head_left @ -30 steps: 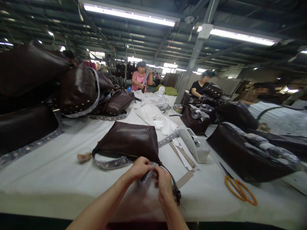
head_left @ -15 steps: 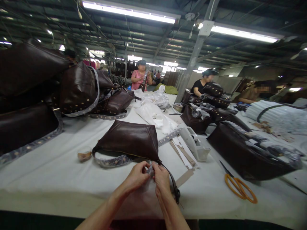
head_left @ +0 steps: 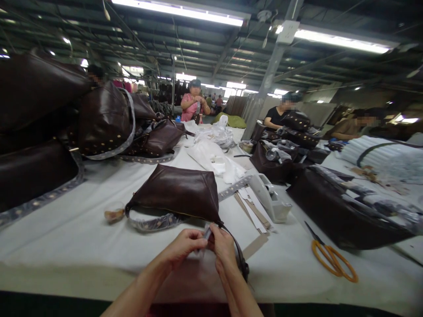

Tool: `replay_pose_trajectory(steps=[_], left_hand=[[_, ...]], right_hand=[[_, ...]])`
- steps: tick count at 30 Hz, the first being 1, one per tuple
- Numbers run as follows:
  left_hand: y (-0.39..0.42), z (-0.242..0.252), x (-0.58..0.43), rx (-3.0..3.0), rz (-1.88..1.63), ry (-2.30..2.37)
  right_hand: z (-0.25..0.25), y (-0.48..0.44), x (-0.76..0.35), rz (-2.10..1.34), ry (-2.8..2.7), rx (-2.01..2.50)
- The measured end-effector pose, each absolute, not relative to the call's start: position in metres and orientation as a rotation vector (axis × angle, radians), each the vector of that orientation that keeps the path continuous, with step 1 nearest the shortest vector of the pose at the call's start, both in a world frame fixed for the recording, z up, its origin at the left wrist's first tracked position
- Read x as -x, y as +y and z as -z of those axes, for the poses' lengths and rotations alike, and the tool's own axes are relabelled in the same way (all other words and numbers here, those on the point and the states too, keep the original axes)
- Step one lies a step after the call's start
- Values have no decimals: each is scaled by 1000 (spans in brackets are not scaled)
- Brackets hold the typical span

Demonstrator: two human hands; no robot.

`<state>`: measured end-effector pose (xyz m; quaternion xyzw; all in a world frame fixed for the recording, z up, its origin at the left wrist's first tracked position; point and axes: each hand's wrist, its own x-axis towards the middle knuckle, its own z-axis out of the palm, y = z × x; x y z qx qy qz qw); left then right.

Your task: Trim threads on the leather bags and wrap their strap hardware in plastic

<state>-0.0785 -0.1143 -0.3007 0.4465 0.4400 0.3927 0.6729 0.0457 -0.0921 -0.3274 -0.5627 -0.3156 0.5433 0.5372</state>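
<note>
A dark brown leather bag (head_left: 180, 189) lies on the white-covered table (head_left: 82, 246), its plastic-wrapped studded strap (head_left: 153, 222) looped at the near side. Just in front of the bag's right corner, my left hand (head_left: 188, 246) and my right hand (head_left: 222, 242) meet, both closed on a small piece of clear plastic wrap (head_left: 206, 234). A dark thin strap (head_left: 243, 264) curves down beside my right hand. To the left of the bag sits a small plastic-wrapped tan item (head_left: 114, 215).
Orange-handled scissors (head_left: 333, 262) lie at the right, near a large dark bag (head_left: 343, 215). A tape dispenser (head_left: 271, 200) and paper strips (head_left: 253, 209) sit right of centre. Brown bags (head_left: 105, 119) are piled at the left. People (head_left: 194, 103) work across the table.
My left hand has shifted slightly left and down, its fingers a little apart from those of my right hand. The camera view has moved slightly.
</note>
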Motion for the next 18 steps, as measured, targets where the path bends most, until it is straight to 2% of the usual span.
replay_pose_trajectory(steps=[3,9,18], left_hand=[[-111,300,81,-916,-851,981],[-105,303,84,-801,-642,1026],[-112,307,73,-1058,-888,1403]], right_hand=[[323,-93,-44,-1453,-596,1280],[325,-93,-45,-1439,-576,1254],[328,-89,-43,-1437,-552,1224]])
